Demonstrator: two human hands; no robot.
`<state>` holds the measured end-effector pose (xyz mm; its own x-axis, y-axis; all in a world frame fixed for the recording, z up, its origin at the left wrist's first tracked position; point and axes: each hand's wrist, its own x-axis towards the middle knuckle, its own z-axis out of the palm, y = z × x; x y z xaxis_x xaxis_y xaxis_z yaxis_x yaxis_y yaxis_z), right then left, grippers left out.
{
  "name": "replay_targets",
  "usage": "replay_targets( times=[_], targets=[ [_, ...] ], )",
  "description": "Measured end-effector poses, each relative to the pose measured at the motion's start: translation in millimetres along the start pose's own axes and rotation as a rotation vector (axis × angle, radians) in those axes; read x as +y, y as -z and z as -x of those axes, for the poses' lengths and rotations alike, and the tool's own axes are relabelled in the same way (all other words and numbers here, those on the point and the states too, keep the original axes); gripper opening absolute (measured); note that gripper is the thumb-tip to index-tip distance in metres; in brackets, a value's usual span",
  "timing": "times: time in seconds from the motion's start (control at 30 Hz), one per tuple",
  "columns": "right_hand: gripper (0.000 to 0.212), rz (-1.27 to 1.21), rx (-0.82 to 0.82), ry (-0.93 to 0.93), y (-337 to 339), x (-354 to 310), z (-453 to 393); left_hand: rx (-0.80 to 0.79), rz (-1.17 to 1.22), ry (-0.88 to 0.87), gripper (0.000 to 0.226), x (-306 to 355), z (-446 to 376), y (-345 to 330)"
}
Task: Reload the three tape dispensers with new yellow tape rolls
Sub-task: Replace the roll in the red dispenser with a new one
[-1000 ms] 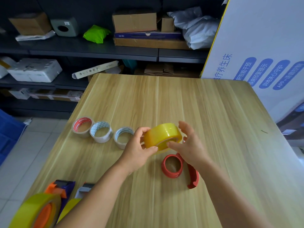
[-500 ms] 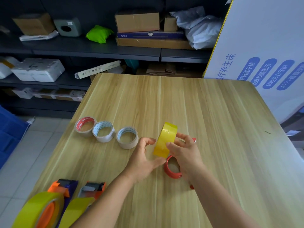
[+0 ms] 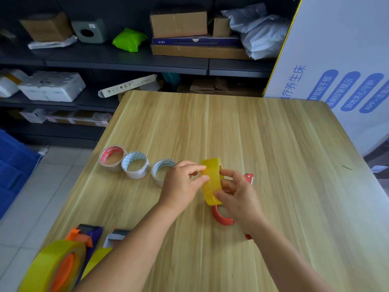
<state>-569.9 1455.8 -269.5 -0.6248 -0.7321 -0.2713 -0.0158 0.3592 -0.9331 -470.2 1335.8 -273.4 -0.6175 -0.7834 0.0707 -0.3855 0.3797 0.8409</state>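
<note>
Both forearms reach in from six o'clock, the left hand (image 3: 180, 185) pinching with thumb and forefinger toward three o'clock, the right hand (image 3: 239, 194) opposite it, fingers curled toward nine o'clock, both gripping one yellow tape roll (image 3: 211, 182).

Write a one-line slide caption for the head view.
Both hands, left hand and right hand, hold a yellow tape roll on edge above the red dispenser on the wooden table.

Wooden table (image 3: 273, 144) with three empty tape cores (image 3: 134, 164), red dispenser (image 3: 221, 217).
</note>
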Motion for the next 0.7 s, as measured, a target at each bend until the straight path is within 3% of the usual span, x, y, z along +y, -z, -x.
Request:
replay_targets(
  times=[0.17,0.27,0.4,0.53,0.7],
  targets=[
    [0.046,0.018,-0.015,0.002,1.0,5.2,0.7,0.018,0.008,0.082,0.003,-0.5,0.6,-1.9],
    [0.045,0.056,-0.026,0.01,0.9,6.8,0.2,-0.036,-0.057,0.097,0.009,-2.2,-1.7,-0.8],
    [0.039,0.088,-0.07,0.015,1.1,4.6,-2.9,-0.094,-0.248,-0.02,0.014,0.6,-3.4,0.5],
    [0.039,0.148,-0.123,0.054,3.9,-4.3,-10.1,-0.095,-0.257,-0.092,0.013,10.8,-4.9,4.0],
    [0.035,0.2,-0.119,0.102,5.2,-9.9,-11.0,-0.109,-0.122,0.061,0.017,17.5,-7.5,8.3]
  ],
)
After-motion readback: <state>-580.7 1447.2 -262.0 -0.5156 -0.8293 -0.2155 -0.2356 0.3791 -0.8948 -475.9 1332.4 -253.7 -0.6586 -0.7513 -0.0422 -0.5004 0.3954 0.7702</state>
